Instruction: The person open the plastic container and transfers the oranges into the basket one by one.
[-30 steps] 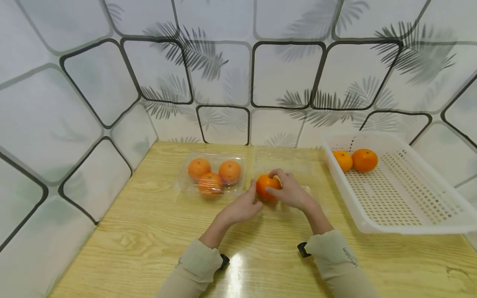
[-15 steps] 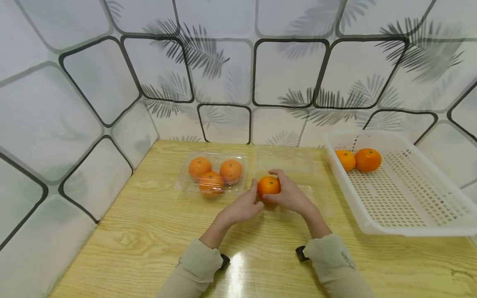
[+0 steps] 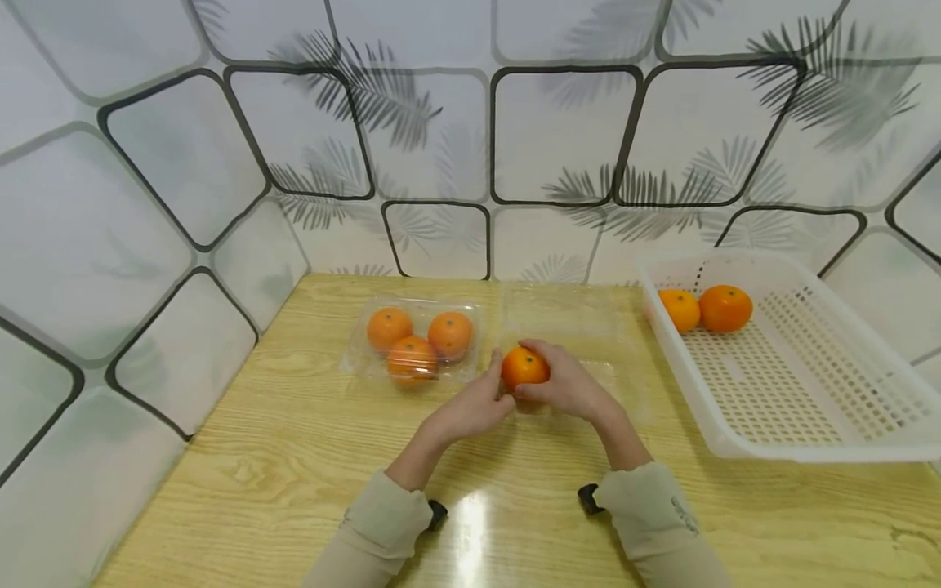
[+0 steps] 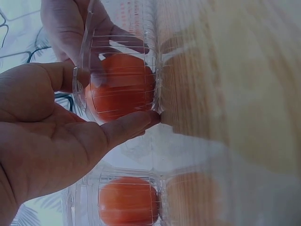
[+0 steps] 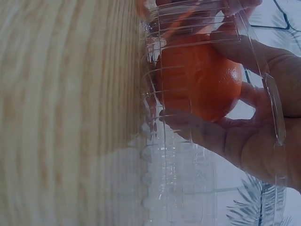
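Note:
A mandarin orange (image 3: 524, 367) sits at the left end of an open clear plastic clamshell (image 3: 606, 376), whose lid (image 3: 555, 310) lies back toward the wall. My right hand (image 3: 564, 382) holds this fruit, its fingers on the far side and its thumb on the near side. In the right wrist view, those fingers (image 5: 202, 134) show through the ribbed clear wall. My left hand (image 3: 470, 407) grips the clamshell's left side. One digit hooks over the rim and another finger (image 4: 131, 126) lies along the outside wall, as the left wrist view shows.
On the left stands another clear clamshell (image 3: 360, 359) with three mandarins (image 3: 412, 359) inside. A white perforated basket (image 3: 779, 392) at the right has two mandarins (image 3: 725, 309) in its far left corner. A patterned wall (image 3: 441, 163) bounds the wooden table (image 3: 294, 490).
My right thumb and fingers have shifted slightly around the mandarin, which stays at the clamshell's left end. The left hand keeps its place at that side. The head view has shifted a little.

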### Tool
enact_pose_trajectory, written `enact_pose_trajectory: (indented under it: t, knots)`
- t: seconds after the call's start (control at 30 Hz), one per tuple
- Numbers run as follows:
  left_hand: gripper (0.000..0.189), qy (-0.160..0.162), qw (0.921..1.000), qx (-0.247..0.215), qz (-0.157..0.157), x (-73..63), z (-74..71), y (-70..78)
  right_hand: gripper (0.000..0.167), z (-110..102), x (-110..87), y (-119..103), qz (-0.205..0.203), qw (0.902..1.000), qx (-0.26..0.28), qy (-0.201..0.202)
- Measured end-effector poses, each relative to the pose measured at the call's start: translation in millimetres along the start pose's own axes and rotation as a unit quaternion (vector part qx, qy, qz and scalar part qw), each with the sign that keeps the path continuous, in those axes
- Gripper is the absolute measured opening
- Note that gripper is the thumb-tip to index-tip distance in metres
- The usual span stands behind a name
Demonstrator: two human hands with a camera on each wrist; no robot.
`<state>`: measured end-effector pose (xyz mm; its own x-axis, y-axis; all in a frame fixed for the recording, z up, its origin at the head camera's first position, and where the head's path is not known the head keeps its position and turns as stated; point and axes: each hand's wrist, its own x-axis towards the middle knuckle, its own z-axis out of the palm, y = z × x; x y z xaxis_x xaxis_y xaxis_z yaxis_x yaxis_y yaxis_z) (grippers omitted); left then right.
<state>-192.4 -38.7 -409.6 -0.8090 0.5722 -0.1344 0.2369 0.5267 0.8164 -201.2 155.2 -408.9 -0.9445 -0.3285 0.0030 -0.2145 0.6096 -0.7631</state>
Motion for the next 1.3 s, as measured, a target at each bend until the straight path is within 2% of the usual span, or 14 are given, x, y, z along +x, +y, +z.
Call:
enact_pose_trajectory:
  t: [0.27,0.5,0.73,0.93,1.13,1.3]
  knots:
    - [0.084,0.0,0.9999,-0.017,0.003,-3.0,-5.0,-1.3,0.07,1.3,1.2,-8.0,-0.01,0.9999,-0.001,0.002]
    - [0.084,-0.005,0.9997,-0.024,0.008,-4.8,-6.8,-0.6,0.069,-1.3,0.0,-5.7,-0.009,0.9999,0.011,0.001]
    - [0.086,-0.006,0.9998,-0.018,-0.006,-6.9,-7.7,-1.0,0.071,-6.1,-1.9,-3.0,-0.007,0.9998,0.017,0.013]
    - [0.086,-0.004,0.9999,-0.015,-0.003,-8.3,-8.0,-4.2,0.071,-14.5,-6.4,-5.1,0.001,0.9993,0.022,0.031]
    - [0.086,-0.008,0.9999,-0.006,0.006,-3.1,-4.3,-6.6,0.072,-24.9,-14.2,-2.9,0.012,0.9989,0.011,0.043]
    - [0.086,-0.013,0.9999,-0.01,0.005,-0.5,-2.4,-6.5,0.071,-30.9,-18.2,-4.7,0.004,0.9986,-0.003,0.052]
